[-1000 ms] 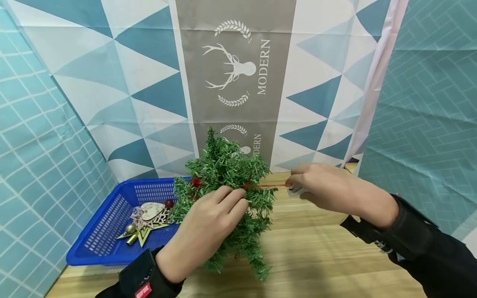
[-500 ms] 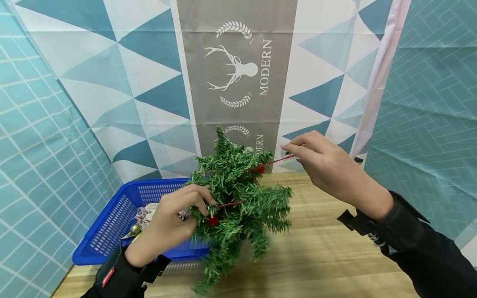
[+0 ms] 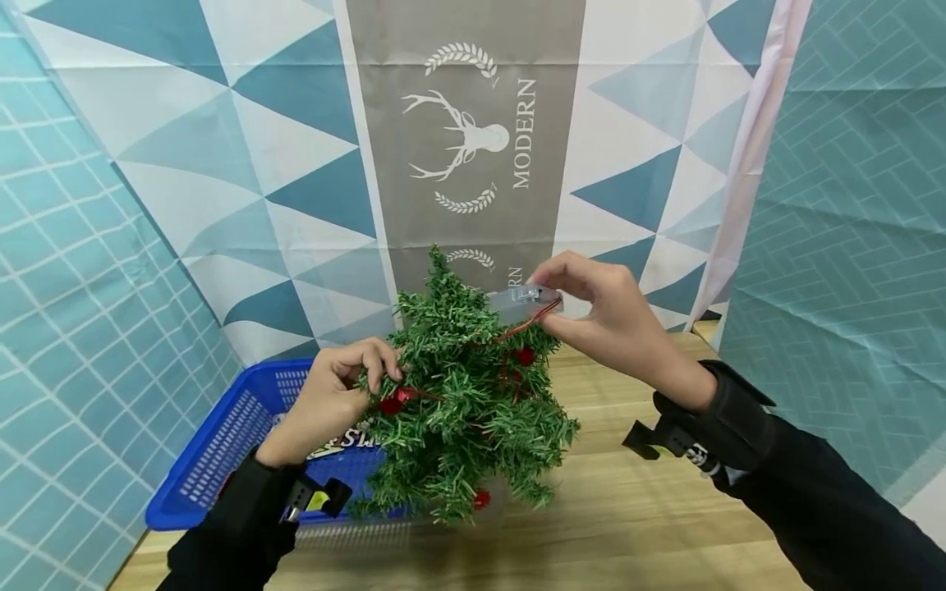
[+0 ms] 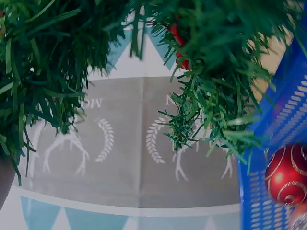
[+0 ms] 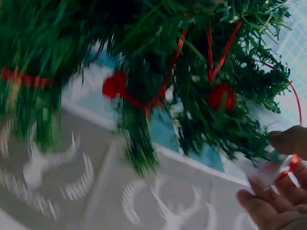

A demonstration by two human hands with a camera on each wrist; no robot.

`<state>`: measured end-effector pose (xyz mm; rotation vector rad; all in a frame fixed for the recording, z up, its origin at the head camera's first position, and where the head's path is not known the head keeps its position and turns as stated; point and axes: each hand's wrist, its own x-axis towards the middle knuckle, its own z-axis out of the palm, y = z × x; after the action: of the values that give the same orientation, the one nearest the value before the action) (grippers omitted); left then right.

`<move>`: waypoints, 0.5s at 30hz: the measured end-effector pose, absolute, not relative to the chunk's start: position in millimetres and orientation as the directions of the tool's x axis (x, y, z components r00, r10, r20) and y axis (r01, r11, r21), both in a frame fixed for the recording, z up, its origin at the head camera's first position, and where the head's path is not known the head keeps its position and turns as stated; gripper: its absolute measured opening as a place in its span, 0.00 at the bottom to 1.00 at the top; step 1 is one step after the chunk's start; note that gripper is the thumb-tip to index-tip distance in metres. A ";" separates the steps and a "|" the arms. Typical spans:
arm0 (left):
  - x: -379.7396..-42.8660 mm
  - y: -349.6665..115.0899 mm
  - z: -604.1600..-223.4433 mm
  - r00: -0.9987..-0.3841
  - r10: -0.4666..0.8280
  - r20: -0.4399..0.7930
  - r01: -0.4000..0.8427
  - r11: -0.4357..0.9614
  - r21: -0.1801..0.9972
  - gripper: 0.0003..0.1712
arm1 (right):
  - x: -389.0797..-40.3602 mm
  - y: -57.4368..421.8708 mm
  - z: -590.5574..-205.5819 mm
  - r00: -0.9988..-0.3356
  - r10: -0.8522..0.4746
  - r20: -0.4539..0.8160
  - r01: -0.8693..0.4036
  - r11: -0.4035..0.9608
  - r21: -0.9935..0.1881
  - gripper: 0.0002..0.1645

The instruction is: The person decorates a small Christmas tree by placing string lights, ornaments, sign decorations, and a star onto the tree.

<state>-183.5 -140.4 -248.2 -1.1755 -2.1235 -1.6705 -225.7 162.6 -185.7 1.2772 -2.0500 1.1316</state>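
A small green artificial Christmas tree (image 3: 466, 394) stands between the hands. A thin red wire (image 3: 510, 332) runs through its branches, with red balls (image 3: 392, 405) here and there. Behind the treetop's right side, my right hand (image 3: 602, 316) pinches a clear plastic battery box (image 3: 517, 302) between thumb and fingers. The wire comes off that box. In the right wrist view the box is blurred at the fingertips. My left hand (image 3: 328, 402) has curled fingers on a branch at the tree's left, beside a red ball; the thumb's contact is partly hidden.
A blue plastic basket (image 3: 199, 460) stands left of and partly behind the tree, holding ornaments, among them a red bauble (image 4: 288, 173). The wooden tabletop (image 3: 650, 509) extends to the right. A patterned curtain (image 3: 458, 164) hangs behind.
The tree has turned, bringing different branches and red balls to the front. My right hand has moved left with the battery box, behind the treetop. My left hand has shifted left and up.
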 end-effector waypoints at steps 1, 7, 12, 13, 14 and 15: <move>-186.0 -141.5 -248.4 -0.673 0.463 0.576 0.665 0.039 0.746 0.21 | -227.0 160.6 -187.3 -0.516 -0.505 0.692 -0.852 0.214 -0.479 0.17; -194.6 -147.6 -248.5 -0.692 0.492 0.528 0.605 -0.004 0.796 0.20 | -235.7 156.7 -194.0 -0.672 -0.602 0.433 -0.626 0.149 -0.765 0.15; -190.5 -156.1 -247.2 -0.681 0.505 0.530 0.663 0.117 0.740 0.14 | -239.8 164.2 -196.7 -0.615 -0.720 0.320 -0.588 0.149 -0.795 0.21; -188.6 -158.1 -247.8 -0.662 0.507 0.552 0.697 0.146 0.702 0.13 | -239.5 166.6 -197.1 -0.603 -0.737 0.304 -0.590 0.155 -0.793 0.23; -192.2 -165.2 -255.4 -0.625 0.522 0.580 0.750 0.196 0.632 0.12 | -238.5 168.9 -197.4 -0.590 -0.753 0.292 -0.593 0.158 -0.789 0.25; -194.6 -171.4 -262.5 -0.591 0.530 0.608 0.794 0.248 0.555 0.12 | -237.1 171.3 -198.0 -0.576 -0.766 0.283 -0.596 0.157 -0.788 0.27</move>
<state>-194.6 -171.4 -262.5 -1.2259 -2.2292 -1.2652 -237.1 171.3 -198.0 1.5060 -2.5205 1.5600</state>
